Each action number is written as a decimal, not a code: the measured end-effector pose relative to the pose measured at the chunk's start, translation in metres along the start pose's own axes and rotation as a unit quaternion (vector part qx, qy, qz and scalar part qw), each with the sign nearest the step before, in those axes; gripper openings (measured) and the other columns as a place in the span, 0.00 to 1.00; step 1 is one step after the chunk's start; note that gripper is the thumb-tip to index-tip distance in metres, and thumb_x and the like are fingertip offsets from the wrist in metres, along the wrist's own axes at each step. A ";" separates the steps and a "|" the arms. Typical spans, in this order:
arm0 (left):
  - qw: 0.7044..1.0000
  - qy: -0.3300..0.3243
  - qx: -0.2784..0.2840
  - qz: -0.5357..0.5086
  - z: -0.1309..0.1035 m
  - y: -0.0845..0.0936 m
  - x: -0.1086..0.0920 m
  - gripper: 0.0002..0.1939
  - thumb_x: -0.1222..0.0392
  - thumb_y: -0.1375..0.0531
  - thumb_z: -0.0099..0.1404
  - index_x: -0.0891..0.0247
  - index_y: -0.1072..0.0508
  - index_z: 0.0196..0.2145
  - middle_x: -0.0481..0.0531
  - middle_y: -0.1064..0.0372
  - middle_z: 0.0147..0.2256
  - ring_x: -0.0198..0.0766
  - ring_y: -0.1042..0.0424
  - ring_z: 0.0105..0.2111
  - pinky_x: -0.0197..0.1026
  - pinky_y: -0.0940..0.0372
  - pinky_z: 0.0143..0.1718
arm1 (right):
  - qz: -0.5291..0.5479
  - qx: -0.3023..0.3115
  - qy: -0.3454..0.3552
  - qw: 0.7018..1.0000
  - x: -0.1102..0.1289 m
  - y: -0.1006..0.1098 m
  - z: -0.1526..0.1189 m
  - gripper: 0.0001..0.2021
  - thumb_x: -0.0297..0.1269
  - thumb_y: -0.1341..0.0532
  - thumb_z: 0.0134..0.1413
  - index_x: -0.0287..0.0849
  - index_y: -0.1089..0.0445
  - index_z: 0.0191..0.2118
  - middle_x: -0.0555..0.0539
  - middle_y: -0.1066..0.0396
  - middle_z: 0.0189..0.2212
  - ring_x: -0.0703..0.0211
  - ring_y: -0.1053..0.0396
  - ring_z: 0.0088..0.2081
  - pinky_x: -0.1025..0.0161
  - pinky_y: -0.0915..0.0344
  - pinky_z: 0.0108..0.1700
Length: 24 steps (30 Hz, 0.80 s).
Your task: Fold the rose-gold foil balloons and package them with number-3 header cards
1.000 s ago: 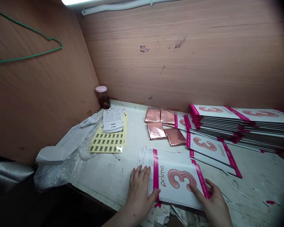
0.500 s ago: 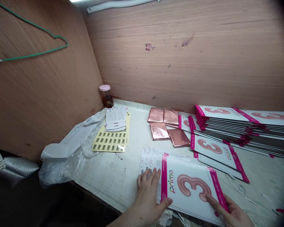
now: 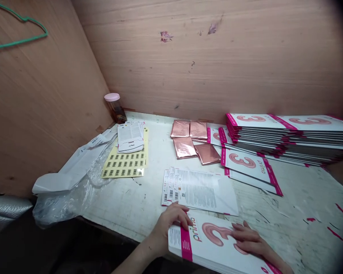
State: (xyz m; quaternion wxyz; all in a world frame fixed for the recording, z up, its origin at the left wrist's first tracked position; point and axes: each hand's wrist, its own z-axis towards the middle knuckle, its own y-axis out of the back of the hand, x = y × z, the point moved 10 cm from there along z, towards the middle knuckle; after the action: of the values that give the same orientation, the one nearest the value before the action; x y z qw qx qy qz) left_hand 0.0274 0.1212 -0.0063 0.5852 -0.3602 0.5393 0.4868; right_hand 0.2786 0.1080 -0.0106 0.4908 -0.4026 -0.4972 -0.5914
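Observation:
A stack of white and magenta printed cardboard sleeves point(image 3: 217, 232), marked "prima" with a pink balloon figure 3, is at the table's near edge. My left hand point(image 3: 174, 220) has its fingers bent over the stack's far left corner, thumb out of sight. My right hand point(image 3: 250, 241) lies over the right part of the top sleeve, fingers stretched out across the printed 3. Just beyond, several fanned sleeves point(image 3: 202, 190) lie with their text and barcode side up. Copper-coloured foil packets point(image 3: 184, 147) rest farther back.
A tall pile of sleeves point(image 3: 257, 121) stands at the back right, loose sleeves point(image 3: 246, 161) before it. At left are a yellow barcode sticker sheet point(image 3: 124, 165), printed cards point(image 3: 130, 135), crumpled clear plastic point(image 3: 63, 205) and a pink-lidded jar point(image 3: 114, 108). Wooden walls enclose the back and left.
The sleeves under my hands have come nearer to me, off the fanned sleeves, which now show their text side. Both hands have shifted toward the near edge. The view has tilted down.

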 end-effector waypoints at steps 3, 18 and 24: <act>1.000 0.001 -0.010 -0.019 -0.002 -0.002 0.000 0.08 0.57 0.34 0.60 0.60 0.29 0.28 0.57 0.24 0.34 0.52 0.30 0.49 0.53 0.40 0.56 | 0.020 0.000 -0.006 1.000 0.000 -0.002 -0.001 0.14 0.55 0.35 0.50 0.52 0.21 0.28 0.45 0.22 0.30 0.45 0.25 0.40 0.36 0.46 0.63; 0.878 0.174 -0.157 -0.417 -0.008 -0.062 0.037 0.29 0.50 0.32 0.59 0.61 0.32 0.55 0.61 0.25 0.48 0.52 0.25 0.48 0.54 0.35 0.53 | 0.399 -0.140 -0.305 0.853 -0.066 -0.081 -0.024 0.34 0.53 0.26 0.38 0.42 0.29 0.52 0.42 0.22 0.42 0.42 0.27 0.48 0.47 0.28 0.48; 0.958 0.149 -0.078 -0.234 0.003 -0.006 0.002 0.19 0.52 0.37 0.65 0.60 0.28 0.51 0.59 0.25 0.50 0.51 0.27 0.50 0.48 0.32 0.52 | -0.061 -0.228 0.103 0.966 0.081 0.045 0.035 0.32 0.45 0.28 0.45 0.49 0.35 0.57 0.43 0.37 0.57 0.43 0.40 0.60 0.42 0.48 0.64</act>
State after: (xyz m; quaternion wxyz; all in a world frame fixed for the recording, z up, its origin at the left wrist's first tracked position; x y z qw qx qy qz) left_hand 0.0337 0.1232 -0.0085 0.5660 -0.5893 0.4812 0.3174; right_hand 0.3067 0.1270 0.0827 0.3975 -0.4098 -0.3193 -0.7564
